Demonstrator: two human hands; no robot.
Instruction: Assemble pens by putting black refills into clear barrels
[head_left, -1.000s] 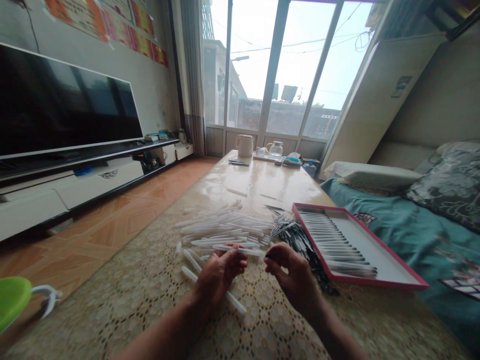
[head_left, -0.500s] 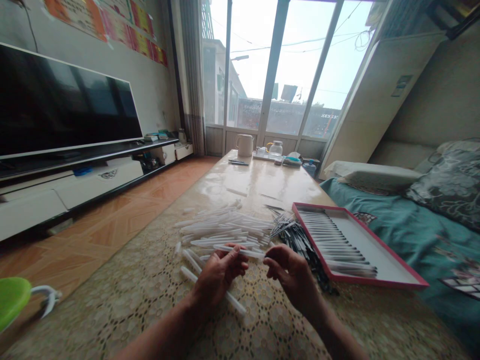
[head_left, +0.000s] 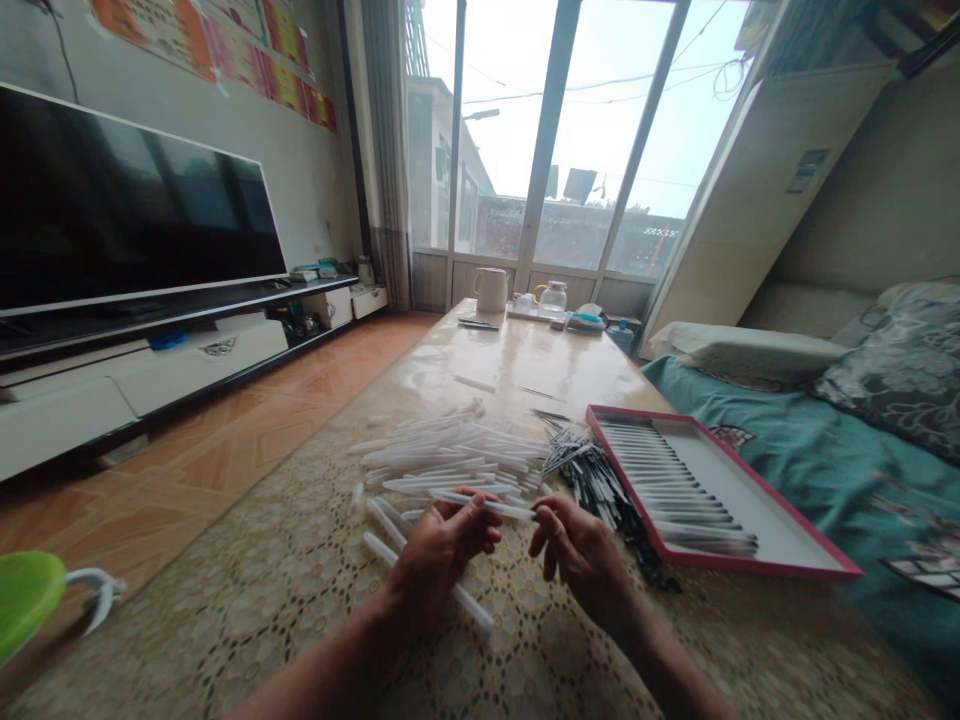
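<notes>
My left hand (head_left: 448, 540) is closed around a slim white pen barrel (head_left: 510, 509), thumb on top, keeping it nearly level just above the table. At the barrel's right end, the thumb and fingertips of my right hand (head_left: 566, 540) are pinched together where a small dark tip shows. Part of that end is hidden by the fingers. Beyond my left hand lies a loose pile of white pen barrels (head_left: 442, 452), a few of them under my wrist. Thin black pen refills (head_left: 600, 480) are heaped to the right of my right hand.
A shallow pink-rimmed box (head_left: 780, 510) on the right holds a row of white pens with dark tips (head_left: 675, 480). The patterned table (head_left: 300, 600) carries a jug (head_left: 491, 291) and a glass pot (head_left: 553, 297) at its far end. A green stool (head_left: 30, 595) stands at left.
My right hand has shifted slightly, its fingers now pinched closer on the barrel's right end. My left hand keeps its hold on the barrel almost unmoved.
</notes>
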